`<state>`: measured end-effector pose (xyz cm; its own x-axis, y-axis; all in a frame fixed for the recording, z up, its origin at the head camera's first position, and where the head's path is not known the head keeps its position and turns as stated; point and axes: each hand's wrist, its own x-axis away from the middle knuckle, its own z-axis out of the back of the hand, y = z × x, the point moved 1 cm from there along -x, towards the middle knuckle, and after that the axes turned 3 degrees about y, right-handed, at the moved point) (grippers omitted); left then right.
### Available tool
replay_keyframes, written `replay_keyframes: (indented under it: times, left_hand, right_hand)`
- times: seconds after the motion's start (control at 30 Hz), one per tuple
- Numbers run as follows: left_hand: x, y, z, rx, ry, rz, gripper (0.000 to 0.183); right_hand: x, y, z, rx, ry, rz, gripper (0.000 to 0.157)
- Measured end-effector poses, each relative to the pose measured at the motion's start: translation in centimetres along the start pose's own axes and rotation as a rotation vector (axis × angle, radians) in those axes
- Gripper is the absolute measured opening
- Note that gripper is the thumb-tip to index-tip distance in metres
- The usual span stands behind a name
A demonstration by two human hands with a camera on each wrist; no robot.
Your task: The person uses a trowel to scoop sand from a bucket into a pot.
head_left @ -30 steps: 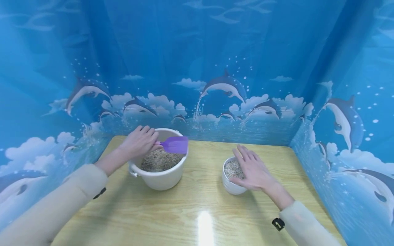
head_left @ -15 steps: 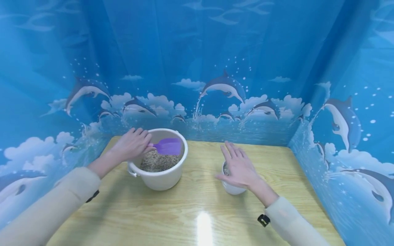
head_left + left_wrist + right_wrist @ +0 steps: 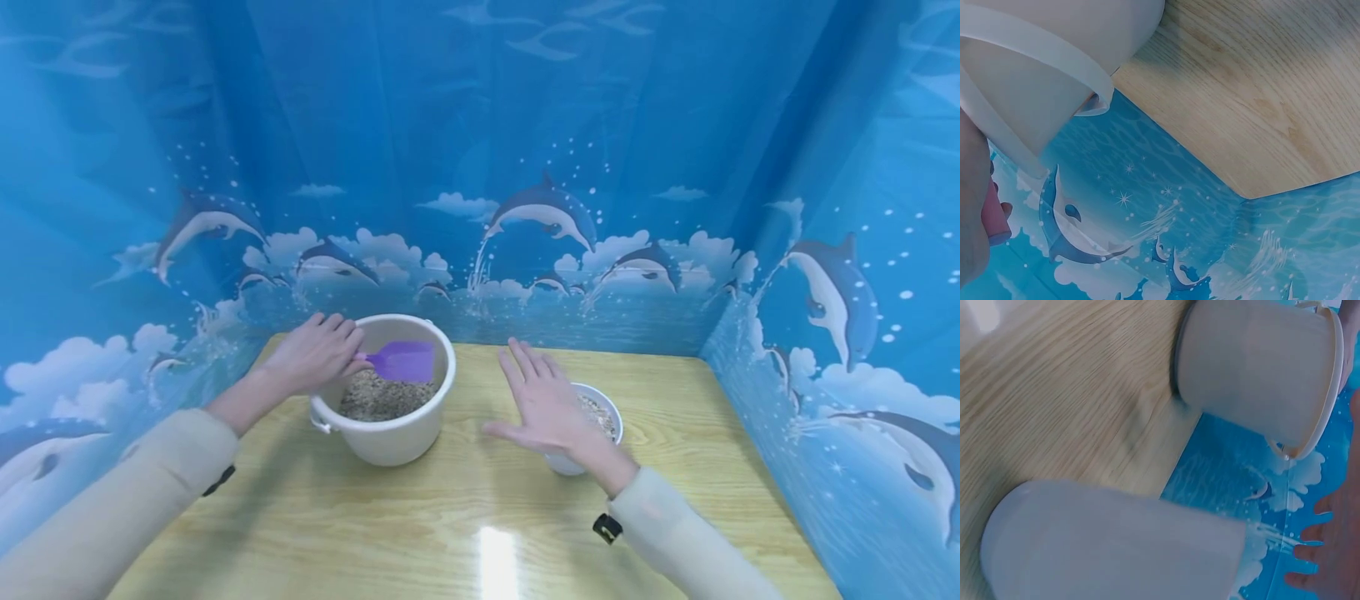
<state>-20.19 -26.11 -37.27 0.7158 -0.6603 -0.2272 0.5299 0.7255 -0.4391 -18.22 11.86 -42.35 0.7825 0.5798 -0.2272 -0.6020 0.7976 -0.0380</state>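
Observation:
My left hand (image 3: 318,352) holds a small purple shovel (image 3: 405,362) by its pink handle, at the left rim of a white bucket (image 3: 397,433). The blade hangs within the bucket's mouth, above grey-brown gravel (image 3: 382,398). In the left wrist view the pink handle (image 3: 995,215) shows beneath the fingers. With fingers spread, my right hand (image 3: 542,410) hovers over the left side of a smaller white cup (image 3: 564,463) holding similar gravel (image 3: 600,417), part of which the hand and wrist hide. The right wrist view shows the right fingertips (image 3: 1307,553) apart from the cup's wall.
Both containers stand on a light wood-grain table (image 3: 420,517), the bucket left and the cup right. Blue curtains with dolphins (image 3: 543,212) enclose the back and sides. The bucket's white carrying handle (image 3: 1035,44) hangs down on its outer side.
My left hand has moved left, bringing the shovel blade from over the right rim to inside the bucket's mouth. My right hand has swept left from the cup, uncovering its right side.

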Motion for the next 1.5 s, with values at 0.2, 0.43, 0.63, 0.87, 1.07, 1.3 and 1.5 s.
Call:
replay_keyframes:
  times: [0.2,0.43,0.63,0.87,1.07,1.3,1.5]
  left_hand:
    - [0.2,-0.3,0.3,-0.016,0.002,-0.026,0.041]
    - [0.0,-0.7,0.7,-0.033,-0.002,-0.047,0.043]
    - [-0.6,-0.8,0.9,-0.060,-0.036,-0.069,0.044]
    - [-1.0,-1.0,0.9,-0.098,-0.084,-0.095,0.044]
    - [-1.3,-1.2,0.6,-0.120,-0.085,-0.117,0.045]
    - [-1.3,-1.6,0.5,-0.151,-0.062,-0.140,0.045]
    - [-1.6,-1.7,0.5,-0.161,-0.062,-0.150,0.046]
  right_hand:
    - [-1.3,-1.4,-0.2,0.005,0.009,0.021,0.121]
    - [-2.5,-2.5,-0.4,-0.003,0.009,0.053,0.114]
    - [-3.4,-3.2,-0.6,0.011,0.000,0.070,0.115]
    - [-4.5,-3.8,-1.1,0.006,0.010,0.069,0.114]
    - [-5.3,-4.2,-1.3,0.027,0.020,0.090,0.122]
    - [-6.1,-4.7,-1.4,0.056,-0.029,0.078,0.112]
    - [-6.5,-4.7,-1.7,0.071,-0.057,0.075,0.115]
